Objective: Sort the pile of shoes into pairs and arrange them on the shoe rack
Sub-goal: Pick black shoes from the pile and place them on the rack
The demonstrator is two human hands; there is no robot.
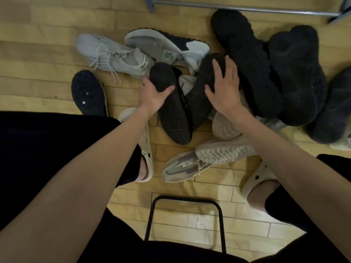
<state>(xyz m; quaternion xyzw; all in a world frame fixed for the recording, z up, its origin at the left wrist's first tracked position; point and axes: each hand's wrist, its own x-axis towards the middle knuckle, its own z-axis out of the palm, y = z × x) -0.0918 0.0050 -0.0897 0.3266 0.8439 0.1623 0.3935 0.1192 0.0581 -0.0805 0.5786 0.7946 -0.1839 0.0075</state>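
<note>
A pile of shoes lies on the wooden floor in front of me. My left hand (152, 96) grips the toe of a dark brown shoe (173, 114) that lies sole up. My right hand (224, 86) rests with spread fingers on a second dark brown shoe (201, 95) beside it, also sole up. Two grey-white sneakers (112, 56) (157, 44) lie behind them. Two bulky black shoes (245, 54) (300, 73) lie to the right. Beige sneakers (182, 166) (224, 150) sit near my right forearm. A navy shoe (88, 93) lies sole up at the left.
A metal bar of the shoe rack (247, 8) runs along the top edge. I sit on a black-framed stool (186, 202), with my feet in cream clogs (147, 158) (256, 179) on either side of the pile. Another dark shoe (334, 111) lies at the right edge.
</note>
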